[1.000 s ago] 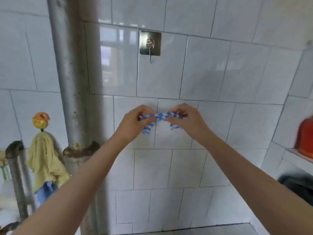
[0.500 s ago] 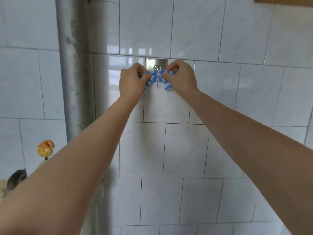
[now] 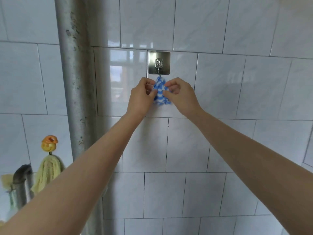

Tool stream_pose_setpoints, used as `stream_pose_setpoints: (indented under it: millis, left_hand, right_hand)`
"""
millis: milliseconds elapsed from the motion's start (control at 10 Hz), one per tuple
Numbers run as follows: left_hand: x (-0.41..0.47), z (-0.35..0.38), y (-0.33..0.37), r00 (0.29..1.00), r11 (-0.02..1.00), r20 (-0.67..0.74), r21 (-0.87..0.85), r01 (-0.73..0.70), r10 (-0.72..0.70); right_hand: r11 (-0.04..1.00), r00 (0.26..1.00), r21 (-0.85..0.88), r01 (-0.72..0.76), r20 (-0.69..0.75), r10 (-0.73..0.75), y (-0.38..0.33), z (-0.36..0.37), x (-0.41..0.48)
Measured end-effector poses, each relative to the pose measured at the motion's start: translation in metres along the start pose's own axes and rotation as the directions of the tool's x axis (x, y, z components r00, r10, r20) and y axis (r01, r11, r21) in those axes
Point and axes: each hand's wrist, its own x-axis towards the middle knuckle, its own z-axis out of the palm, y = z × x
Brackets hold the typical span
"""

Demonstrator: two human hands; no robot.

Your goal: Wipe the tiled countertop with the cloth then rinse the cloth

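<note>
cloth [image 3: 160, 94]: hangs from wall hook [image 3: 158, 65], centre | left hand [image 3: 141, 97]: pinches cloth | right hand [image 3: 182, 95]: pinches cloth | progress: likely near end, only letting go left; countertop out of view

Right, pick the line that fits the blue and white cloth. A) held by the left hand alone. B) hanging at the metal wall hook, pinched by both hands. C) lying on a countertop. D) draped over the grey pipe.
B: the blue and white cloth hangs by its top from the metal wall hook, while the left hand and right hand pinch it from either side.
</note>
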Motion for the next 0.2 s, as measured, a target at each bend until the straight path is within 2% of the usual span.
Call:
stream_pose_setpoints:
  millis: [100, 200]
  left_hand:
    - [-0.006, -0.003, 0.000, 0.996, 0.999, 0.072, 0.014, 0.051, -0.052]
    - [-0.023, -0.013, 0.000, 0.999, 0.996, -0.020, 0.084, 0.034, -0.032]
  right_hand:
    - [1.000, 0.999, 0.022, -0.003, 0.044, 0.002, -0.006, 0.001, -0.013]
    - [1.000, 1.000, 0.003, -0.015, -0.012, 0.015, -0.007, -0.007, -0.030]
